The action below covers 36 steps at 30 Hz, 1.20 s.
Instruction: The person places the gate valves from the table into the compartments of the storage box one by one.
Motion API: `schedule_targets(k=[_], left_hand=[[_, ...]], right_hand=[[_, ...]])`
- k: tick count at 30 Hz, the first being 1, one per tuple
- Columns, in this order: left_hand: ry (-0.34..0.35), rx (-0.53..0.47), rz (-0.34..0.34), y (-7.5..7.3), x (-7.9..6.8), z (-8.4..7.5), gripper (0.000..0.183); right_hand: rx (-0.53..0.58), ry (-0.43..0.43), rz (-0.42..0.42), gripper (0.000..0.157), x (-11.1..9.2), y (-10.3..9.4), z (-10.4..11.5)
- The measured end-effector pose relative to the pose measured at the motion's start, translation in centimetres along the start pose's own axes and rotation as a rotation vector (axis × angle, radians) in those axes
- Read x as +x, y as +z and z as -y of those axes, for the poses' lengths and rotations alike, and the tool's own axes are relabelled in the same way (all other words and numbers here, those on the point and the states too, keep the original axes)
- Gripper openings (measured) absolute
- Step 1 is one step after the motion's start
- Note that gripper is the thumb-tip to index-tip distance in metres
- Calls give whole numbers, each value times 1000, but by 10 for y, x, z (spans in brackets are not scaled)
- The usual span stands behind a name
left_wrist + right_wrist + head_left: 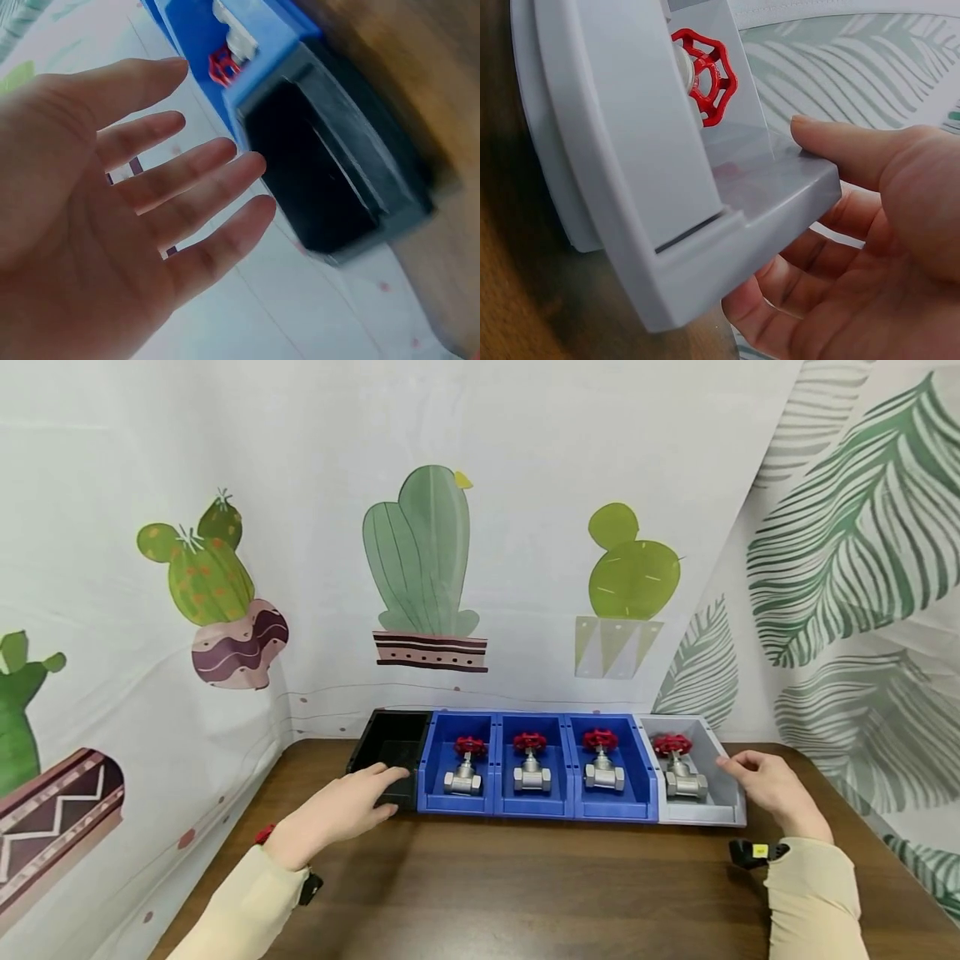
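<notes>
Five plastic bins stand in a row on the table: a black bin (395, 735) at the left, three blue bins (534, 807) in the middle and a grey bin (701, 814) at the right. Each blue bin holds one metal gate valve (532, 777) with a red handwheel. Another gate valve (686, 783) lies in the grey bin. My left hand (341, 810), fingers spread and fairly straight, hovers by the black bin and holds nothing. With thumb over the rim and fingers outside, my right hand (900, 217) grips the grey bin's right wall.
The brown wooden table (517, 885) extends in front of the bins. Behind them hangs a white cloth (525, 568) printed with cacti and leaves. Dark wrist devices (750, 853) are strapped at both sleeves.
</notes>
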<state>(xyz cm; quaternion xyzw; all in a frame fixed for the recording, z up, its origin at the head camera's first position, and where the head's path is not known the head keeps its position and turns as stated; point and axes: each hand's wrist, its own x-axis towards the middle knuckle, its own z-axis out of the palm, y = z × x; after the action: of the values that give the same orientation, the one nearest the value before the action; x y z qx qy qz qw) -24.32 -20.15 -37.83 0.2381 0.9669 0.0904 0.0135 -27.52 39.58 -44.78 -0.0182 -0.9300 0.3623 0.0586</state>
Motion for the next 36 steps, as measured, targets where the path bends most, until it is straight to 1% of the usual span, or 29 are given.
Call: schedule_targets(k=[5, 10, 14, 20, 23, 26, 29, 31, 34, 36], left_hand=[[-33, -35, -37, -3, -26, 22, 49], [-77, -67, -42, -6, -47, 42, 50], [-99, -88, -43, -3, -63, 59, 52], [-159, -117, -67, 6, -87, 80, 53], [-188, -133, -90, 11, -97, 90, 54], [-222, -159, -102, 16, -106, 98, 60], [-275, -195, -86, 19, -115, 103, 72], [-298, -223, -67, 22, -118, 105, 77], [-289, -268, -65, 27, -121, 107, 79], [-284, -304, -78, 30, -122, 108, 81]], right_hand=[[-27, -3, -1, 44, 0, -1, 0], [-33, 1, 6, 45, 0, -3, 0], [-31, -7, -11, 44, 1, -1, 0], [-23, 4, -11, 45, 1, 0, -1], [-26, 12, -7, 46, 1, -1, -1], [-28, 12, -6, 46, 0, -1, -1], [-11, 14, 3, 47, 0, -1, -1], [-3, 20, 13, 48, 1, 0, -1], [4, 31, 18, 49, 1, 0, -2], [1, 29, 13, 49, 1, 1, -3]])
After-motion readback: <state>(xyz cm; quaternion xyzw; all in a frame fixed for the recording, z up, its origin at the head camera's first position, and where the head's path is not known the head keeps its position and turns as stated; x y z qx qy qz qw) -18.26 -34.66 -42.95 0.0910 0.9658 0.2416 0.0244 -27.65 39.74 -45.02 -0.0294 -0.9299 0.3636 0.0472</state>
